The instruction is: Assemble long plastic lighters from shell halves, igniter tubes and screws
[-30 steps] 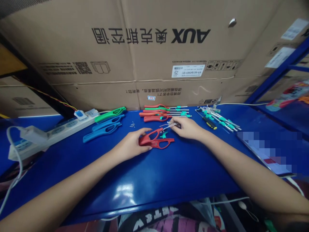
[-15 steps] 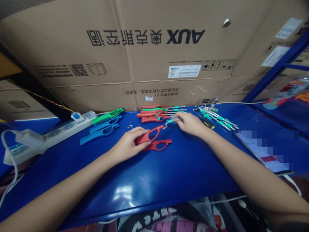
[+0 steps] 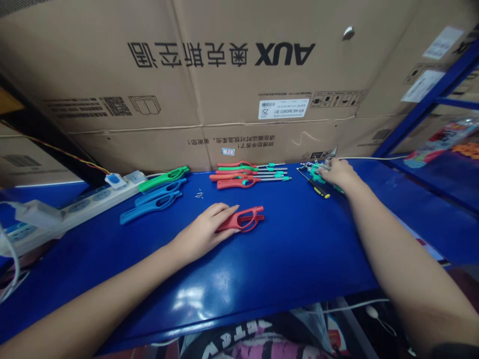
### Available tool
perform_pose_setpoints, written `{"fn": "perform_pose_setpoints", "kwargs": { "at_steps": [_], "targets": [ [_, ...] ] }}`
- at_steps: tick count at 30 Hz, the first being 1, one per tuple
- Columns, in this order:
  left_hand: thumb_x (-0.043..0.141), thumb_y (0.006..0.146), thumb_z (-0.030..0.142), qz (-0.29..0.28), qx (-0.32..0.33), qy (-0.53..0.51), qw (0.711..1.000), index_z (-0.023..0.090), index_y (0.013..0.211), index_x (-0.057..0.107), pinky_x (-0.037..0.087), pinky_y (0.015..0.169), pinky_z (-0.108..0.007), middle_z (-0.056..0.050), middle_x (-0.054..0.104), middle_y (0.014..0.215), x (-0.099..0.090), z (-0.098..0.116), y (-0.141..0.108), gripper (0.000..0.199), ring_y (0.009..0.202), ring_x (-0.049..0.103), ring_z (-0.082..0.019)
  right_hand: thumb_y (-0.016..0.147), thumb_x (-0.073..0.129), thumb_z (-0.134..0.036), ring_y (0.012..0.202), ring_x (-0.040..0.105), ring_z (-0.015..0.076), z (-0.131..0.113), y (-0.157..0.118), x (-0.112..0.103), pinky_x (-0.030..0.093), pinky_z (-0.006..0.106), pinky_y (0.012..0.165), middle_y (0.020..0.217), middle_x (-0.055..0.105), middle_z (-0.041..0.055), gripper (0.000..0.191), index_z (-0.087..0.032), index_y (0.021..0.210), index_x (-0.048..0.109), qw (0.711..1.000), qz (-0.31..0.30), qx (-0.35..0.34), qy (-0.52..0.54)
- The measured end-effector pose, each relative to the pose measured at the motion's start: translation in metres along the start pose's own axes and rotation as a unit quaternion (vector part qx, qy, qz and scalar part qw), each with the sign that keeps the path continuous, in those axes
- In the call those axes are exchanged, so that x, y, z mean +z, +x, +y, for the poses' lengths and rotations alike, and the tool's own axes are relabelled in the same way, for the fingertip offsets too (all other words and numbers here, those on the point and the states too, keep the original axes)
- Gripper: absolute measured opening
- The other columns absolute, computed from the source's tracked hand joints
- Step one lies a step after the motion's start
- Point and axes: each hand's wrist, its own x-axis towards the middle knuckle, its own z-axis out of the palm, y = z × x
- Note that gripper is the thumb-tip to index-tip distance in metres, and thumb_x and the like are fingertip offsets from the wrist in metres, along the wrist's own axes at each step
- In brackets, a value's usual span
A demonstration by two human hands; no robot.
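Observation:
My left hand [image 3: 205, 230] is closed round red lighter casing pieces [image 3: 251, 217], one lying over another at the middle of the blue table [image 3: 284, 264]. At the back right my right hand [image 3: 339, 174] is over the pile of metal rods with green parts [image 3: 317, 172]; its fingertips are among them, and what they pinch is too small to make out. Just in front of that pile lies a black and yellow screwdriver [image 3: 321, 192]. Between the hands, farther back, red and green lighters with metal rods [image 3: 235, 183] lie in a row.
Blue casings [image 3: 151, 207] and a green casing [image 3: 163, 179] lie at the left, beside a white power strip [image 3: 80, 205]. Tiny screws [image 3: 199, 194] sit behind my left hand. A large cardboard box [image 3: 224, 109] stands along the back. My right forearm partly covers a phone-like device [image 3: 422, 242].
My right hand has moved right and back, from near the red casing to the rod pile. My left hand has lowered its red casing onto the other one.

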Motion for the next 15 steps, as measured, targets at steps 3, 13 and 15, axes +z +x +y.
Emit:
{"fn": "perform_pose_setpoints", "kwargs": {
  "at_steps": [3,13,15],
  "targets": [
    [0.057,0.100,0.037,-0.019,-0.003,0.000,1.000,0.018,0.141,0.051,0.055,0.098,-0.040,-0.013,0.059,0.123,0.000,-0.001,-0.001,0.046,0.112,0.061,-0.024,0.087,0.059,-0.041,0.123,0.051,0.0486,-0.007,-0.004,0.003,0.045,0.059,0.092,0.133,0.052,0.0323,0.052,-0.007,0.126,0.060,1.000,0.024,-0.014,-0.001],
    [0.064,0.096,0.034,-0.042,-0.021,-0.021,0.999,0.015,0.131,0.059,0.054,0.097,-0.041,-0.012,0.065,0.118,-0.003,0.002,0.004,0.040,0.108,0.061,-0.024,0.098,0.046,-0.038,0.133,0.045,0.0298,-0.082,-0.072,0.023,0.032,0.047,0.113,0.144,0.053,0.0104,0.039,-0.023,0.133,0.055,0.906,0.018,-0.421,0.046],
    [0.065,0.096,0.033,-0.043,-0.022,-0.017,0.999,0.015,0.132,0.059,0.053,0.098,-0.043,-0.012,0.066,0.118,-0.004,0.004,0.005,0.041,0.109,0.061,-0.025,0.098,0.048,-0.033,0.127,0.048,0.0334,-0.088,-0.080,0.027,0.035,0.052,0.109,0.138,0.056,0.0151,0.036,-0.018,0.128,0.058,0.890,0.006,-0.454,0.041]
  ]
}}
